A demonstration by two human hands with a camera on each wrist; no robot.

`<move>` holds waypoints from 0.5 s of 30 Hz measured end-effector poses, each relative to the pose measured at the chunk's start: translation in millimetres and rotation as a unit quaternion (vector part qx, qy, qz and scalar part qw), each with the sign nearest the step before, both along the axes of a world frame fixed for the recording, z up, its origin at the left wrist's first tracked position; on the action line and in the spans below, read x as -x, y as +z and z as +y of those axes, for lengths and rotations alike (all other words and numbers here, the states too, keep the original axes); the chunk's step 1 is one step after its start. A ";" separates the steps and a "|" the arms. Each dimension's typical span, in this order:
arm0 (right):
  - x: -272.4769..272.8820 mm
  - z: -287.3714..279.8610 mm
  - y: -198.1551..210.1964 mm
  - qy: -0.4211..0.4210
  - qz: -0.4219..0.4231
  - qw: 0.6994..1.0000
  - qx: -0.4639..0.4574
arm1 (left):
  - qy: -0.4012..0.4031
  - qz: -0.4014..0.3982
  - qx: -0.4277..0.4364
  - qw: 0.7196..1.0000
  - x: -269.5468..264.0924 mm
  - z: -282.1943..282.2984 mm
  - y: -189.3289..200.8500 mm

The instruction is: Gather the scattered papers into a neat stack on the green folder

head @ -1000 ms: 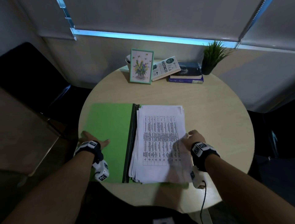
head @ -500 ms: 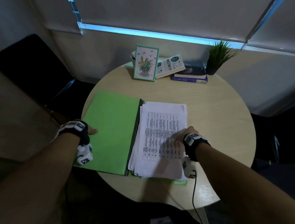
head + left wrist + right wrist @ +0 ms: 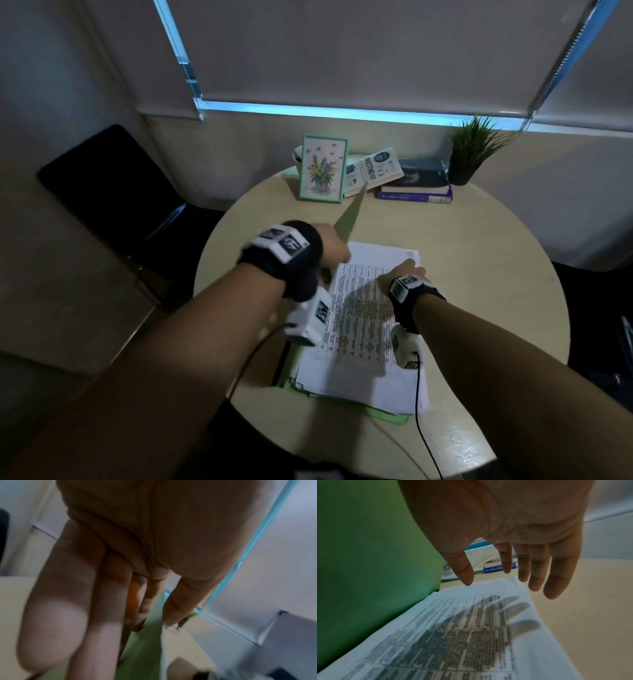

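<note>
The green folder [image 3: 347, 216] is thin, smooth card, and its left cover stands lifted on edge over the round, pale wooden table [image 3: 479, 274], seen as a narrow green blade in the head view and as a broad green wall in the right wrist view. The left hand [image 3: 334, 248] pinches that cover's edge between thumb and fingers [image 3: 147, 601], the card running down between them. The papers [image 3: 359, 325], white sheets printed with dense tables, lie flat in one slightly ragged stack on the folder's other half, whose green corner shows beneath their near edge. The right hand [image 3: 406, 269] hovers just above the stack's far right corner, palm down, fingers [image 3: 537, 574] straight and spread, holding nothing, its shadow falling on the top sheet. At the table's far edge stand one framed flower picture [image 3: 322, 169], three books [image 3: 411, 185] and one small potted plant [image 3: 474, 150].
</note>
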State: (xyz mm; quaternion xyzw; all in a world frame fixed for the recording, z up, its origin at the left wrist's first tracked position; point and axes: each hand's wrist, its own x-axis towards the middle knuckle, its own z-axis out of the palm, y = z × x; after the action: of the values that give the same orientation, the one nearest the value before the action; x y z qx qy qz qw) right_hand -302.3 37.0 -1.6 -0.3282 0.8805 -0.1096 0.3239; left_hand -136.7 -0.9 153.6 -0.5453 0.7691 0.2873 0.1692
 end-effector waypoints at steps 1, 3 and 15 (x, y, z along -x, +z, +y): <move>5.0 2.0 -0.3 0.005 0.005 1.000 -0.013 | -0.005 0.016 -0.038 0.999 14.4 6.1 -9.0; 18.1 11.0 -1.5 0.013 0.018 0.999 -0.039 | -0.007 0.028 -0.083 0.996 35.4 21.2 -31.5; 76.1 77.6 -29.6 0.080 0.027 0.995 -0.059 | -0.075 -0.056 -0.015 0.996 46.7 26.6 -170.0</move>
State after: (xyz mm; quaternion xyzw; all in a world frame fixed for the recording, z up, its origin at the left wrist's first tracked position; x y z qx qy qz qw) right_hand -378.4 114.6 -31.3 -0.3807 0.8647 -0.0225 0.3268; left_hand -183.4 25.7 -16.4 -0.4987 0.7927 0.2548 0.2411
